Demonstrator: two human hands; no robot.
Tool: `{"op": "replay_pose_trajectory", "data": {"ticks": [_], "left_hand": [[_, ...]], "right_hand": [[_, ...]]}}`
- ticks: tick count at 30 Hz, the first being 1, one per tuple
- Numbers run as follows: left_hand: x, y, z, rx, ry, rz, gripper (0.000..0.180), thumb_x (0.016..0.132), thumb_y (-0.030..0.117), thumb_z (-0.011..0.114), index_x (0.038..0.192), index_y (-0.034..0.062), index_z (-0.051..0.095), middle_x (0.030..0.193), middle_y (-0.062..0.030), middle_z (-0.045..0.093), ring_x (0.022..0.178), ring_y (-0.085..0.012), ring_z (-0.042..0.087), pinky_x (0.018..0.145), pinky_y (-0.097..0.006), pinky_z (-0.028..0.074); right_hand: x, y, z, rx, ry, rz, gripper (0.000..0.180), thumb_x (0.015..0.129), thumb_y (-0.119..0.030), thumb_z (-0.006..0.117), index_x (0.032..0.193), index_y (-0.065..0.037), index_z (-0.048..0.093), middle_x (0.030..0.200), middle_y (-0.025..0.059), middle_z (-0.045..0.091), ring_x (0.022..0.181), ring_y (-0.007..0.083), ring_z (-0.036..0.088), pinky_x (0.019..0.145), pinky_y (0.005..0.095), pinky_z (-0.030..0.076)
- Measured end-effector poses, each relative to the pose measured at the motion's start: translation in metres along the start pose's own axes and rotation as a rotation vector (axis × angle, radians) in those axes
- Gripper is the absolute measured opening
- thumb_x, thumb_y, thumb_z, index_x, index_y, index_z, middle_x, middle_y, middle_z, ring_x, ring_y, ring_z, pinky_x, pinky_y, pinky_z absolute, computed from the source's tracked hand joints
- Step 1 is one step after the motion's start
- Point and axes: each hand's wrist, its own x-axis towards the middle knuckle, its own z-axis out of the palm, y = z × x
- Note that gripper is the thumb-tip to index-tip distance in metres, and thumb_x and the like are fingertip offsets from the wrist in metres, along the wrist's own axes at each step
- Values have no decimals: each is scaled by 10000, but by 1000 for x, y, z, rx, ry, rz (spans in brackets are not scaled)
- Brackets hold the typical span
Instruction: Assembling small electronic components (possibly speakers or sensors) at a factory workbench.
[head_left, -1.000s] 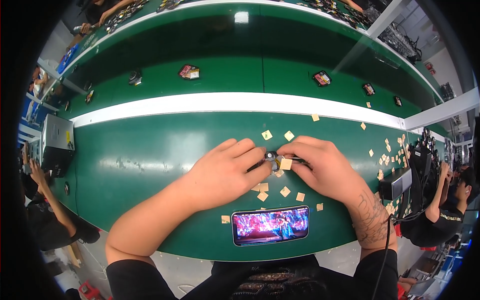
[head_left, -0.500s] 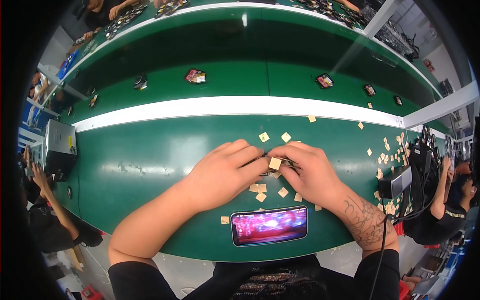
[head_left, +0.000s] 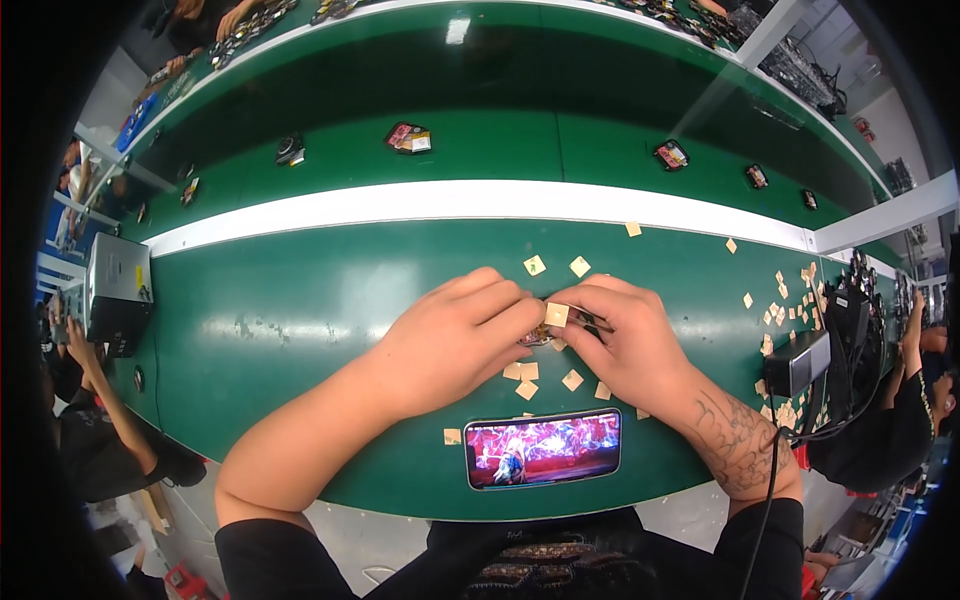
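My left hand (head_left: 467, 335) is closed, its fingertips pinching a small dark, partly shiny part (head_left: 535, 338) mostly hidden beneath them. Opposite it, my right hand (head_left: 632, 325) grips what look like thin dark tweezers (head_left: 592, 319) between thumb and fingers. A cream square piece (head_left: 557, 315) shows at the right fingertips, close against the left ones; whether it is touching the part I cannot tell. Several similar loose squares (head_left: 527, 390) lie on the green table (head_left: 270, 340) around my hands. Below them rests a phone (head_left: 543, 448) with a bright, colourful picture on its screen.
Beyond a white rail (head_left: 400, 205), a green belt carries several small dark packages (head_left: 408, 137). At the right stand a grey-black box (head_left: 797, 362) with cables and many scattered squares. A metal-cased unit (head_left: 120, 290) is at the left. Other people sit on both sides.
The view has shifted slightly. Packages beyond the rail sit farther right. My hands stay together, with a bit more of the dark part showing, and the phone's picture differs.
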Motion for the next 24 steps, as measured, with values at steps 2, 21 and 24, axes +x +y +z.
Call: {"op": "replay_pose_trajectory", "data": {"ticks": [2, 21, 24], "left_hand": [[1, -2, 2, -17, -3, 1, 382, 825, 103, 868, 1146, 31, 672, 1142, -105, 706, 1000, -326, 674, 864, -419, 587], [-1, 5, 1, -10, -3, -80, 466, 789, 95, 902, 1161, 16, 632, 1068, -131, 668, 992, -369, 648, 836, -445, 564], [-2, 6, 4, 15, 4, -66, 463, 787, 93, 901, 1169, 28, 647, 1076, -126, 660, 996, -361, 643, 838, -442, 565]], "right_hand": [[4, -4, -3, -30, -3, -4, 203, 928, -13, 776, 1130, 4, 767, 988, 160, 742, 808, 328, 739, 712, 394, 590], [14, -22, -1, -100, -15, 31, 75, 862, -14, 772, 931, 15, 775, 827, 178, 715, 787, 361, 715, 709, 447, 562], [8, -6, 6, -49, 44, -51, 77, 872, 0, 786, 940, 24, 759, 819, 137, 689, 695, 265, 636, 638, 384, 502]]}}
